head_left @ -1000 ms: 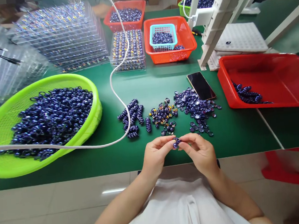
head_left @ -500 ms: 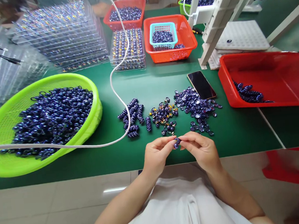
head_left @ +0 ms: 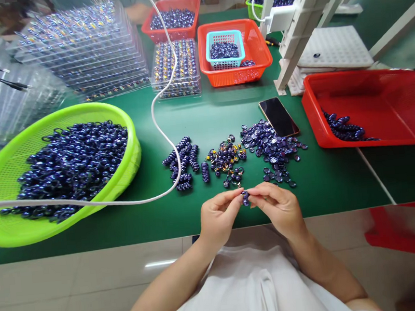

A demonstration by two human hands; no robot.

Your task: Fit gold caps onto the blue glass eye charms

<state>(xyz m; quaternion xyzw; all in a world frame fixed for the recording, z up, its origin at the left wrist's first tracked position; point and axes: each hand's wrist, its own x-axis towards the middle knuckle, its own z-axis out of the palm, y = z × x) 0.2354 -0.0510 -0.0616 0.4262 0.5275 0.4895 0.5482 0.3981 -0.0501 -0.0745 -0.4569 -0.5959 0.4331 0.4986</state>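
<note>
Right, on my feed both hands are up close together over the near edge of the green table [head_left: 326, 184], in front of the white garment. The left hand [head_left: 218, 217] and the right hand [head_left: 279, 207] meet at the fingertips, each pinched on the same small blue piece [head_left: 245, 198]. It is held between them just above the mat. The other fingers of both hands are curled in, none spread. I cannot make out the piece's exact shape at this size.

Just beyond the fingers lie three loose heaps on the mat. A mixed pile with yellow bits [head_left: 226, 159] is in the middle. Stacked blue coils [head_left: 184, 164] lie to its left, and a scatter of flat blue discs [head_left: 270, 145] to its right. A dark phone [head_left: 278, 117] lies face up, touching the far edge of the discs.

A white cable [head_left: 124, 203] loops across the mat and over the coils. Well to the left sits a lime-green basket [head_left: 136, 149] heaped with blue parts. To the right I see a red tray [head_left: 381, 106] with a few blue pieces in its near left corner. Farther back stand an orange basket [head_left: 260, 54] holding a small blue basket [head_left: 223, 40], and stacks of clear trays [head_left: 85, 45].
</note>
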